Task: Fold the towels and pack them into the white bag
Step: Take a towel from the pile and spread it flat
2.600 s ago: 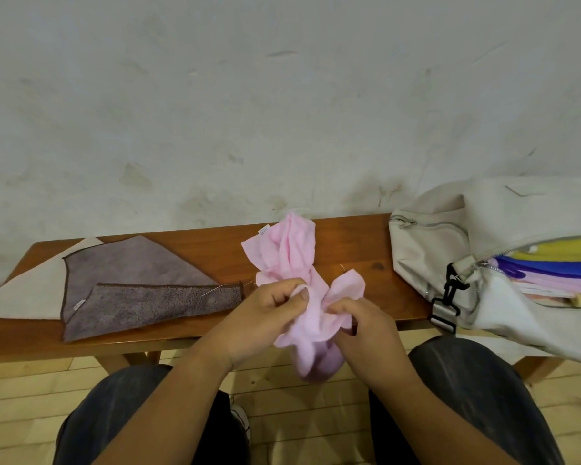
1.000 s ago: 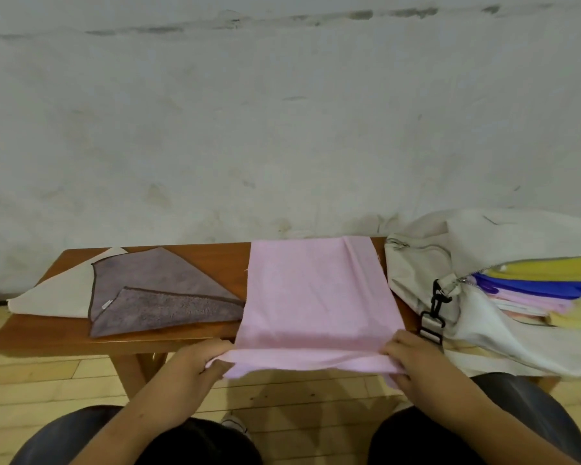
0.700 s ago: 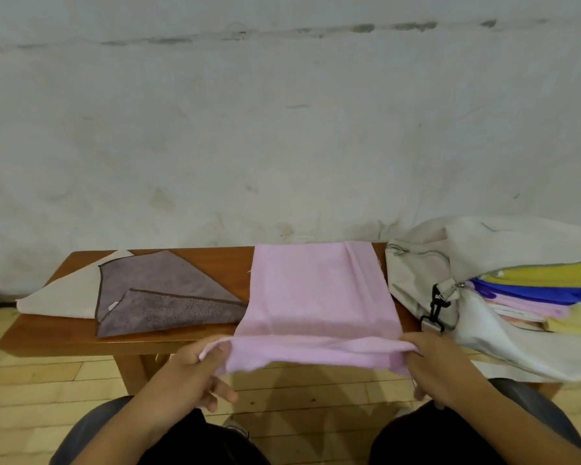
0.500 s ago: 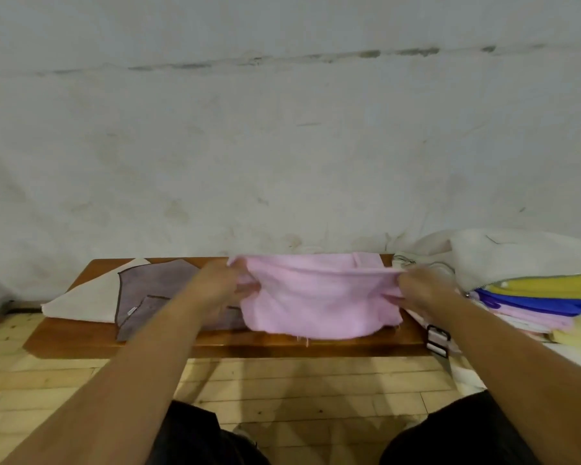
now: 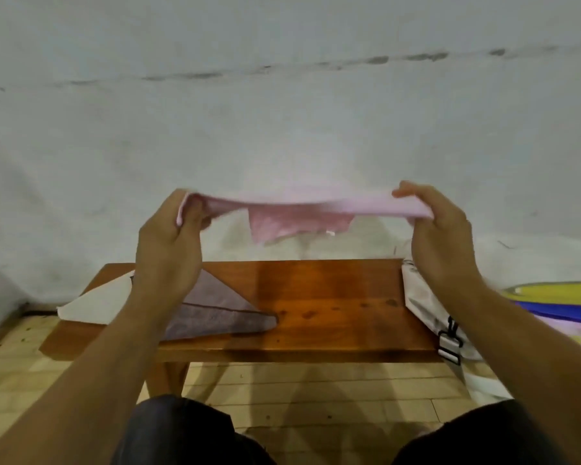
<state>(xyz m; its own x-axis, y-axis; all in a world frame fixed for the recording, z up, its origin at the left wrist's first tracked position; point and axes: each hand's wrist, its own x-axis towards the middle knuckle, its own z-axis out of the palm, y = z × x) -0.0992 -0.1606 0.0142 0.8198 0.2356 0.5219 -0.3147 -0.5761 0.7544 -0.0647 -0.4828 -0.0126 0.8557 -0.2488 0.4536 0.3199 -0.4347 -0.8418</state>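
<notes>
- We hold the pink towel [image 5: 302, 209] stretched above the bench [image 5: 332, 307], left hand [image 5: 168, 243] and right hand [image 5: 440, 236] pinching its ends.
- A grey towel [image 5: 215, 313] lies at the bench's left end, the white bag [image 5: 426, 307] at its right end.

A pale grey-white plastered wall [image 5: 282, 112] fills the upper half of the view. It is scuffed and stained, and a broken line of dark marks [image 5: 406, 58] runs across it near the top. Against its foot stands a long wooden worktop [image 5: 332, 297], a bench of reddish-brown varnished wood with a glossy sheen and a few dark knots [image 5: 391, 302] toward its right end. One wooden leg [image 5: 166, 377] shows beneath its left part. The floor [image 5: 316, 380] is light wooden boards laid in narrow strips, with soft shadows lying on it below the bench. The light is soft and even.
</notes>
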